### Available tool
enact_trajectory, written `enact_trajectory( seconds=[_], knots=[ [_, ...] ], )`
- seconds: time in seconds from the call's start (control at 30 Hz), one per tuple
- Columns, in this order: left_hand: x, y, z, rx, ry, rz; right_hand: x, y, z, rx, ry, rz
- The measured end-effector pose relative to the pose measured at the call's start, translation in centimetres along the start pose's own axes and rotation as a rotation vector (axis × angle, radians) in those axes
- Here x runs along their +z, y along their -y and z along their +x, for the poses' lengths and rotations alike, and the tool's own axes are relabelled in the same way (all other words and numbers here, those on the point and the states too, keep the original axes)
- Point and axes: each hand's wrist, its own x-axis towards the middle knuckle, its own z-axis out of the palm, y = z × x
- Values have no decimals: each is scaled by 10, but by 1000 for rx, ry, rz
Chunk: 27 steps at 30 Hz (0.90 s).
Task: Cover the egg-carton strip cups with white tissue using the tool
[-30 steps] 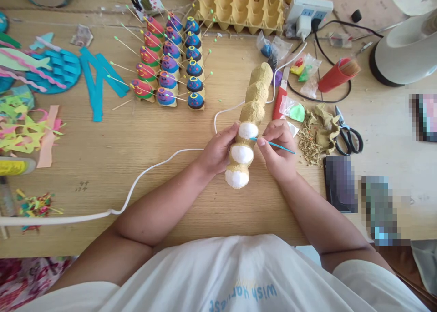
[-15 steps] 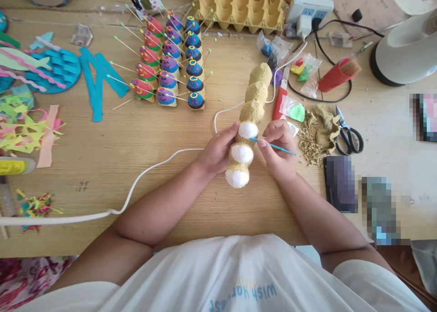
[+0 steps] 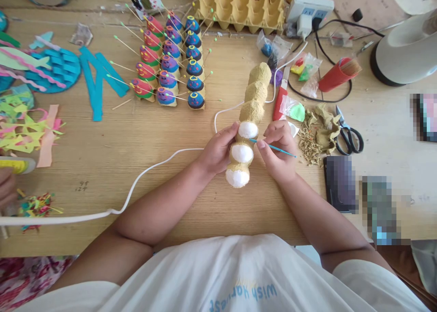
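A tan, bumpy strip of egg carton [image 3: 254, 111] slants across the middle, its three nearest bumps capped in white. My left hand [image 3: 219, 149] grips its left side, thumb beside the topmost white cap. In my right hand [image 3: 278, 150] a thin blue stick [image 3: 280, 150] is pinched between thumb and fingers. The stick's tip touches the strip just under that cap.
Painted carton rows [image 3: 167, 64] with pins stand at the back left. Scissors [image 3: 348, 132], a phone [image 3: 340, 184] and a red cup [image 3: 336, 77] lie to the right. A white cable [image 3: 139, 178] crosses leftward. Another person's hand [image 3: 6, 187] shows at the left edge.
Another person's hand has come in at the left edge, by the yellow tube. The blue stick and my right hand have shifted very slightly; my left hand keeps its hold.
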Motion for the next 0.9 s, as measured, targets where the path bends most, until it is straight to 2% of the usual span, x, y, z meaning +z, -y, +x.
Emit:
enact_trajectory(
  seconds=[0.33, 0.5, 0.7, 0.9],
  knots=[
    [0, 0, -1, 16, 24, -12, 1, -2, 0, -20, -30, -23],
    [1, 0, -1, -3, 5, -18, 1, -2, -1, 21, -37, -35],
    [0, 0, -1, 8, 13, -14, 2, -1, 0, -40, -36, -75],
    [1, 0, -1, 19, -2, 12, 2, 0, 0, -3, -26, -60]
  ],
)
